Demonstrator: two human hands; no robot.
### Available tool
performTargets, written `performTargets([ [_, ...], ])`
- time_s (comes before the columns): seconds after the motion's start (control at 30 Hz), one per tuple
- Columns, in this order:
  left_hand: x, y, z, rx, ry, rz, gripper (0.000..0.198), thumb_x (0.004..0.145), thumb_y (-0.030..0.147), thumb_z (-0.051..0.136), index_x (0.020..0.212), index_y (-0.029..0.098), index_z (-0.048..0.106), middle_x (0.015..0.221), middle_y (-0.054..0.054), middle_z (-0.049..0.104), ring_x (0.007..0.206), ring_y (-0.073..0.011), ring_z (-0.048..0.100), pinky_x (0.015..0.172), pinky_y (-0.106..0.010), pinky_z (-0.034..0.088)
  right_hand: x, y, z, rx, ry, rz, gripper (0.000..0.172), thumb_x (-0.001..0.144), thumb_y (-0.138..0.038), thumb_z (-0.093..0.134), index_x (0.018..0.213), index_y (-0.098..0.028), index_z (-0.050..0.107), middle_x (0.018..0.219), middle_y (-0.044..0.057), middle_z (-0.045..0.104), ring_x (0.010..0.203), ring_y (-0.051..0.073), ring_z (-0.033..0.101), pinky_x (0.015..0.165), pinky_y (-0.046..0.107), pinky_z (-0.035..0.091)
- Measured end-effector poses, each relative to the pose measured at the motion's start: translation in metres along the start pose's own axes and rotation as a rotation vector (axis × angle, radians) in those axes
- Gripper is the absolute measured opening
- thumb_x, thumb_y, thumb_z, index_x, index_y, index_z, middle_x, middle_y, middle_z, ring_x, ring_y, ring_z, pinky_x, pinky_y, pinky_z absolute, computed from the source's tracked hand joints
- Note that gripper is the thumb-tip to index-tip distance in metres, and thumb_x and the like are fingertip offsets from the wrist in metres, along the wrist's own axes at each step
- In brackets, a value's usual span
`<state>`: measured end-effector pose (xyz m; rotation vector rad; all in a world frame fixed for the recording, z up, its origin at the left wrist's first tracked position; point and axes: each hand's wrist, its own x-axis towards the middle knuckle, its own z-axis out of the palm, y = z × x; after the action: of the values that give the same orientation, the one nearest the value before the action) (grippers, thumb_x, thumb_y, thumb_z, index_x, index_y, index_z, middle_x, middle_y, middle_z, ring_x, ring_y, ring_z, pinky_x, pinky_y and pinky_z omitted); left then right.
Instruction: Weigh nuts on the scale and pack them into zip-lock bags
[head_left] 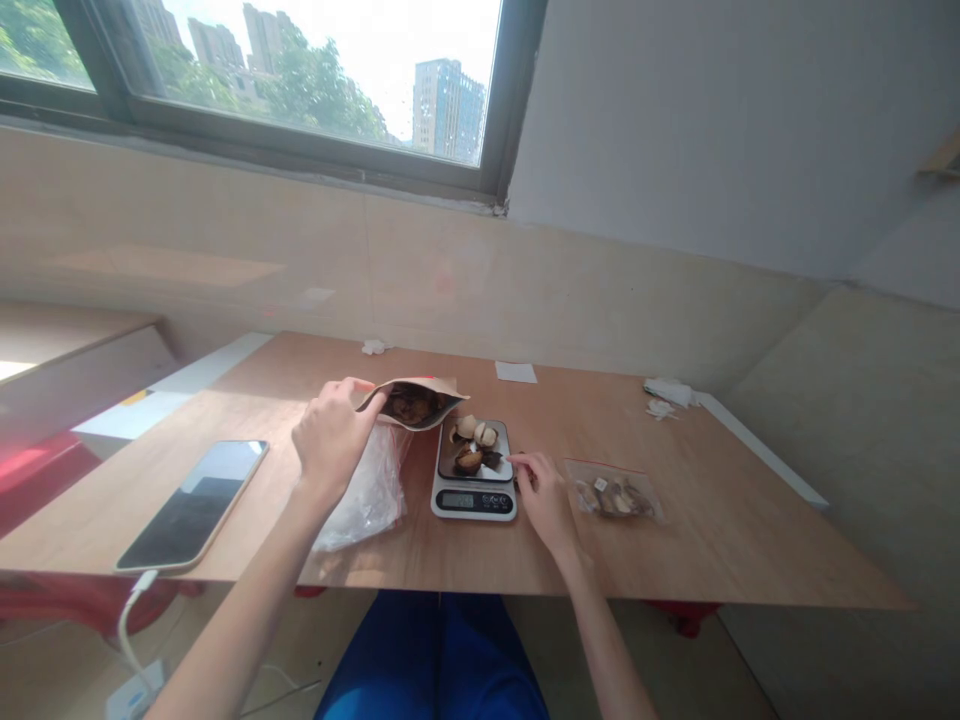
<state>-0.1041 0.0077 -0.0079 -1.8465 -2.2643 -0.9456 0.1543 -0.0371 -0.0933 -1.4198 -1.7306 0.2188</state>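
My left hand [334, 435] grips the left edge of a brown paper pouch [439, 385], whose open mouth shows dark dried pieces inside. Just right of it stands a small digital kitchen scale [438, 503] with a lit display. Pale and brown dried pieces, which look like mushrooms [471, 445], lie on its metal plate. At the plate's right edge is my right hand [544, 497], its fingers drawn together close to a dark piece; whether they hold anything is too small to make out. A clear zip bag of sliced dried pieces [615, 497] lies to its right.
A bundle of clear plastic bags [367, 505] lies under my left hand. Farther left a phone [195, 505] is plugged into a white cable [127, 630]. Crumpled tissues [671, 393] and a paper slip [516, 372] lie toward the wall behind the wooden table [720, 540].
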Motion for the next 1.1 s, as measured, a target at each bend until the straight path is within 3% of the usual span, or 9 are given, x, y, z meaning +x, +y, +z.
performTargets([
  [0.23,0.015,0.011,-0.01,-0.043,-0.084,-0.047,0.038,0.08,0.051,0.041,0.094,0.022,0.061,0.091,-0.007,0.067,0.086,-0.0257,0.061,0.066,-0.031,0.041,-0.007,0.009,0.001,-0.042,-0.011,0.004,0.026,0.084,-0.013,0.036,0.087,-0.019,0.061,0.091,0.007,0.06,0.09,0.021,0.054,0.08,0.036,0.043],
  [0.43,0.013,0.007,-0.005,-0.191,-0.108,-0.002,0.037,0.081,0.05,0.041,0.094,0.021,0.06,0.092,-0.007,0.068,0.077,-0.0218,0.063,0.061,-0.028,0.041,-0.014,0.022,0.006,-0.184,-0.043,-0.035,0.03,0.084,-0.012,0.036,0.1,-0.019,0.061,0.109,0.01,0.056,0.104,0.023,0.048,0.09,0.044,0.04],
  [0.6,0.015,0.002,-0.002,-0.287,-0.086,0.014,0.035,0.08,0.048,0.044,0.09,0.019,0.06,0.091,-0.007,0.067,0.075,-0.0203,0.064,0.062,-0.028,0.043,-0.02,0.041,0.006,-0.269,-0.051,-0.056,0.031,0.084,-0.013,0.037,0.101,-0.021,0.061,0.113,0.011,0.054,0.111,0.025,0.045,0.094,0.049,0.038],
  [0.8,0.021,0.003,0.0,-0.432,-0.027,0.038,0.033,0.082,0.043,0.043,0.092,0.017,0.058,0.093,-0.008,0.066,0.085,-0.0209,0.062,0.077,-0.032,0.046,-0.022,0.066,-0.002,-0.322,-0.084,-0.025,0.031,0.085,-0.016,0.035,0.103,-0.017,0.06,0.115,0.013,0.055,0.112,0.025,0.047,0.095,0.048,0.039],
  [0.93,0.025,0.003,0.008,-0.596,0.084,0.015,0.044,0.079,0.036,0.049,0.116,0.013,0.045,0.12,-0.016,0.052,0.095,-0.021,0.06,0.082,-0.034,0.047,-0.02,0.073,-0.005,-0.331,-0.075,-0.023,0.03,0.085,-0.018,0.035,0.103,-0.016,0.059,0.118,0.014,0.053,0.113,0.025,0.046,0.096,0.047,0.038],
  [1.03,0.026,0.002,0.014,-0.693,0.065,0.056,0.058,0.078,0.03,0.051,0.129,0.016,0.029,0.136,-0.019,0.034,0.102,-0.0217,0.058,0.086,-0.036,0.047,-0.02,0.072,-0.004,-0.315,-0.063,-0.022,0.03,0.085,-0.019,0.035,0.104,-0.015,0.058,0.12,0.014,0.052,0.114,0.025,0.046,0.096,0.047,0.038],
  [1.1,0.025,0.001,0.017,-0.7,0.026,0.095,0.059,0.077,0.029,0.051,0.13,0.019,0.026,0.137,-0.017,0.03,0.102,-0.0213,0.058,0.088,-0.038,0.046,-0.021,0.07,-0.002,-0.292,-0.036,-0.026,0.03,0.085,-0.019,0.036,0.105,-0.017,0.058,0.12,0.013,0.052,0.115,0.024,0.045,0.096,0.048,0.038],
])
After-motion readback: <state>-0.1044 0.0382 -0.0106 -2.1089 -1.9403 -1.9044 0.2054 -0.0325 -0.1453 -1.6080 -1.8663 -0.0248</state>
